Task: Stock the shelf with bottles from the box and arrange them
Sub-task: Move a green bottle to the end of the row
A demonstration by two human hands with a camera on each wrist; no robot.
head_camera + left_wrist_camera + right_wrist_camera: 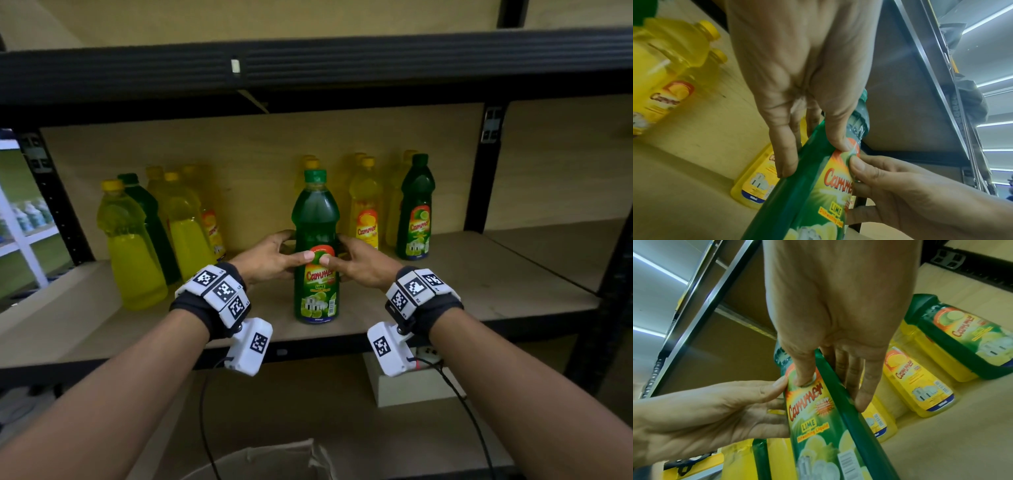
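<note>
Green bottle: the lime bottle [317,246] stands upright near the shelf's front edge, label facing out, held between both hands.
Left hand: the left hand [270,260] grips the bottle's left side; its thumb lies on the label's red-and-green emblem, its fingers [786,155] reach round the far side, close together.
Right hand: the right hand [364,262] grips the right side the same way; its thumb presses the emblem just beside the left thumb, tips nearly touching, and its fingers [864,392] run down the bottle's edge behind.
Shelf: the board [462,284] bears the bottle's base; a black upper shelf beam [308,65] runs above the hands.
Beyond the right fingers: a yellow bottle [366,209] and a second green bottle [414,212] stand upright, well apart from the held one, with more yellow ones behind; how many is hard to tell in the dim back row.
Beyond the left fingers: a cluster of yellow bottles [133,250] with a dark green one [147,212] among them.
Below the wrists: a cardboard box [274,459] with open flaps, under the shelf's edge.
</note>
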